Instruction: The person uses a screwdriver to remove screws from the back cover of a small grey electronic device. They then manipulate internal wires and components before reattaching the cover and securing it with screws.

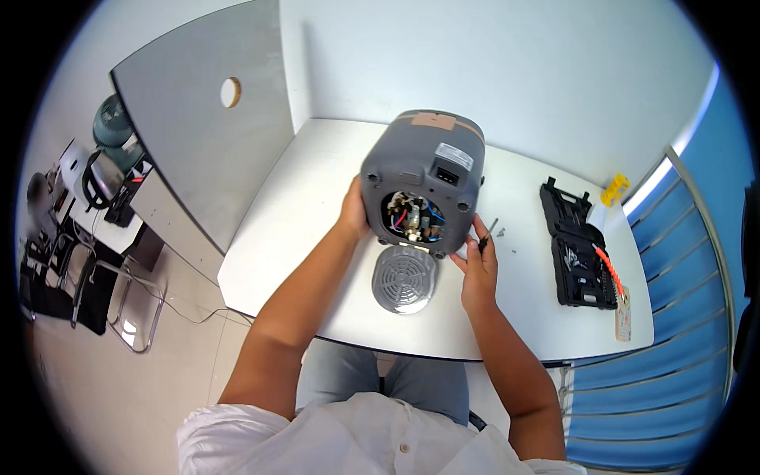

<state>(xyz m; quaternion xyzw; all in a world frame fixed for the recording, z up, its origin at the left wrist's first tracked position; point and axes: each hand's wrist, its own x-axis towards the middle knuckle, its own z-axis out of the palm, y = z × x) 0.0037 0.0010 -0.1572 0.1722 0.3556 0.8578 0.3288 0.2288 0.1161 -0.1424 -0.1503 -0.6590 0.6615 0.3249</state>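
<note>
The left hand (354, 212) grasps one side of a rounded dark-grey plastic appliance (419, 162), and the right hand (480, 273) supports the other side while holding a thin black-handled screwdriver (485, 240), so the appliance is tilted between both hands. The step seems to be handling its uncovered, wired base (414, 218), and the next move probably calls for steady support. Below the hands, a grey vented cover (404, 279) lies on the white table (522, 324); rightward of the right hand are small screws (500, 233) and a black tool case (584, 294), and beyond the left hand stands a grey partition (198, 119).
</note>
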